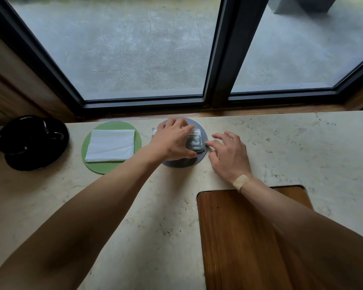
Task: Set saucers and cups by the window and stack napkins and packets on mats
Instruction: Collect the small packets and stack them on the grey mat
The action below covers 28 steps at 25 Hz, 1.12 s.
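A round grey mat (177,162) lies on the pale stone counter near the window. A small stack of dark packets (195,141) rests on it. My left hand (173,140) lies over the stack, fingers spread on top and thumb against its near edge. My right hand (228,152) hovers just right of the mat, fingers apart, fingertips close to the packets' right side. Left of it, a green round mat (92,164) carries a folded white napkin stack (111,145). A black cup (29,132) on a black saucer (34,162) stands at the far left.
The dark-framed window (224,59) runs along the far edge of the counter (302,147). A wooden board (239,237) sits inset in the counter at the near right, under my right forearm.
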Tool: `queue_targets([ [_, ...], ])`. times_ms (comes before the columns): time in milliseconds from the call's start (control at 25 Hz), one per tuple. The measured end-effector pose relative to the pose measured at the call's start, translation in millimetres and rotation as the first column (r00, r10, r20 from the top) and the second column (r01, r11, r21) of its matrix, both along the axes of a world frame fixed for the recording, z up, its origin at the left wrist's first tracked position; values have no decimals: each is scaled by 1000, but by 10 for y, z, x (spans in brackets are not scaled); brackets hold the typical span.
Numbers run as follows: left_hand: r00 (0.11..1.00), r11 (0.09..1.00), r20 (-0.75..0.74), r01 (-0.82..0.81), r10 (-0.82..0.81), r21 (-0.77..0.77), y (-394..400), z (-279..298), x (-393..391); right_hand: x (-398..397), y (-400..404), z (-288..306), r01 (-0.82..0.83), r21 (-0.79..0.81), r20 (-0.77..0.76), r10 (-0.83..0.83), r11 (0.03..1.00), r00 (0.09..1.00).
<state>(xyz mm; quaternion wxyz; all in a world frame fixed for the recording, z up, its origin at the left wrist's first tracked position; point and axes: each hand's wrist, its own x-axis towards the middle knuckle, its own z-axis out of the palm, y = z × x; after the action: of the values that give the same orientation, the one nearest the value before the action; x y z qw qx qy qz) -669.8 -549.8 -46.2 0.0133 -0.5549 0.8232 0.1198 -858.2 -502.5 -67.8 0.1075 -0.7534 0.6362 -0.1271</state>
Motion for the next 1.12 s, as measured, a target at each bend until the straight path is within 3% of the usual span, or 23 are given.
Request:
queue_targets([
  [560,997,997,-33,-65,66,30,-6,54,-58,-6,16,-10,-19,-13,8,19,1000,1000],
  [1120,997,1000,-73,27,-27,-1,-106,25,-113,24,-38,-36,35,15,80,-36,999,996],
])
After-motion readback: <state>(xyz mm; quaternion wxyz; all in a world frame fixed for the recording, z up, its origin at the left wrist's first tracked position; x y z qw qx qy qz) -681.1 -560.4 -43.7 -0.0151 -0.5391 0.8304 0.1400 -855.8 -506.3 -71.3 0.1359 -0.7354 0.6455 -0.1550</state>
